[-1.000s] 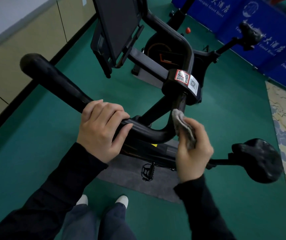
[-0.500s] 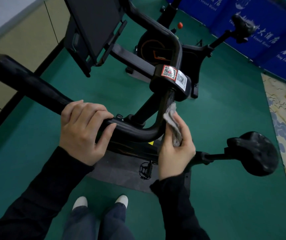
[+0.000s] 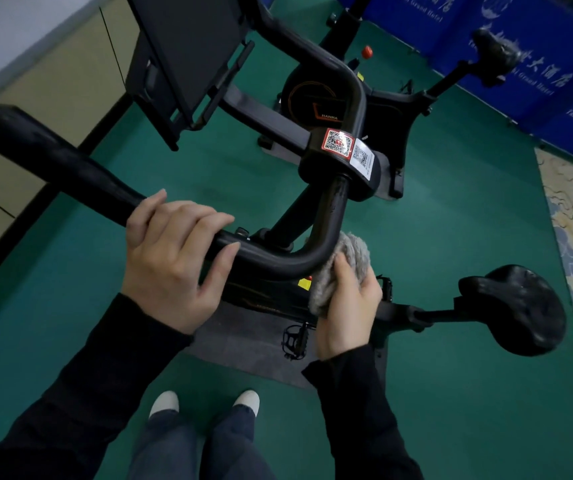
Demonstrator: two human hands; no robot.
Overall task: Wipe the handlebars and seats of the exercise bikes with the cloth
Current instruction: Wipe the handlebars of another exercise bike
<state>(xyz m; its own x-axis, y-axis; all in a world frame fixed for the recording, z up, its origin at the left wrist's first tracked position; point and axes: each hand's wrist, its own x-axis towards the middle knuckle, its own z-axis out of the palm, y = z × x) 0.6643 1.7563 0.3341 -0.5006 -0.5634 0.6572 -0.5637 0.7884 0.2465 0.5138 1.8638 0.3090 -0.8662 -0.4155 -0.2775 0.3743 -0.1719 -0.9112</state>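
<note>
While the left hand (image 3: pixel 170 261) wraps closed around the black handlebar (image 3: pixel 80 178), the right hand (image 3: pixel 347 306) presses a bunched grey cloth (image 3: pixel 354 258) against the bar's curved bend; further right, the black seat (image 3: pixel 517 306) sits untouched.

Handlebar (image 3: pixel 80 181): black, matt, slightly scuffed.
Cloth (image 3: pixel 354 258): grey, fuzzy terry pile.
Seat (image 3: pixel 517 306): black, faint sheen.
Floor (image 3: pixel 451 237): green, smooth, matt.
</note>
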